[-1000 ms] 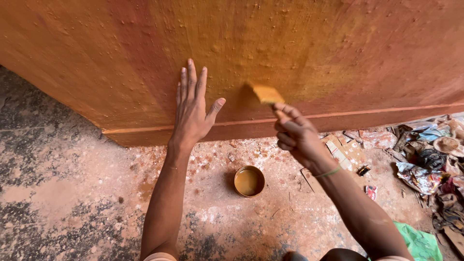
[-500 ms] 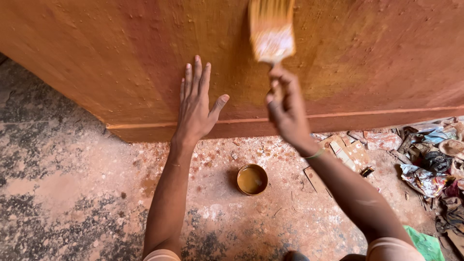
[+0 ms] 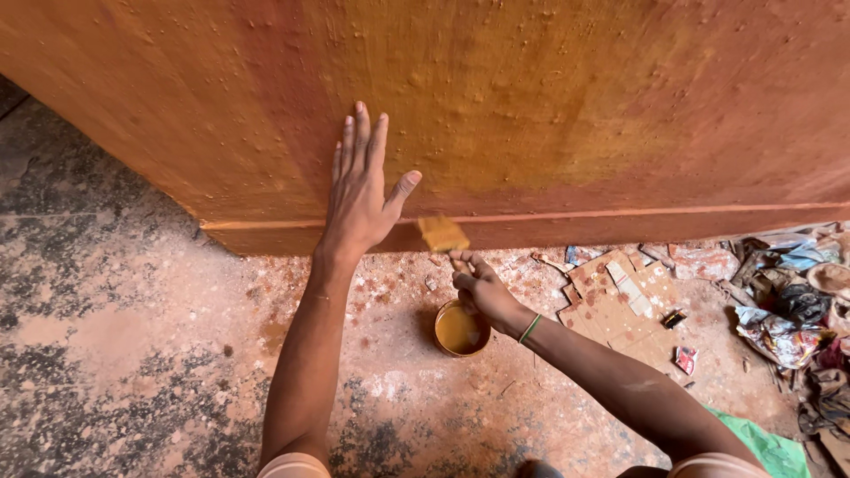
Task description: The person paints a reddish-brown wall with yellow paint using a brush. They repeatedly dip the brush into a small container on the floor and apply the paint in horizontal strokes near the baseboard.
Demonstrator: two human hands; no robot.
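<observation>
Paint tin (image 3: 461, 329): set on the stained floor (image 3: 133, 354), partly covered by the right hand.
Right hand (image 3: 482, 285): closed around a paintbrush (image 3: 443, 235), its yellow-loaded bristles held at the wall's base ledge.
Left hand (image 3: 361, 190): pressed flat, fingers spread, on the orange wall (image 3: 575, 97).
Cardboard scraps (image 3: 615, 301): scattered rightward, near crumpled litter (image 3: 788, 301).

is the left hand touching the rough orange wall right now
Touching. The head view shows the left hand pressed flat, fingers spread, against the rough orange plastered wall, with no gap visible under the palm.
</observation>
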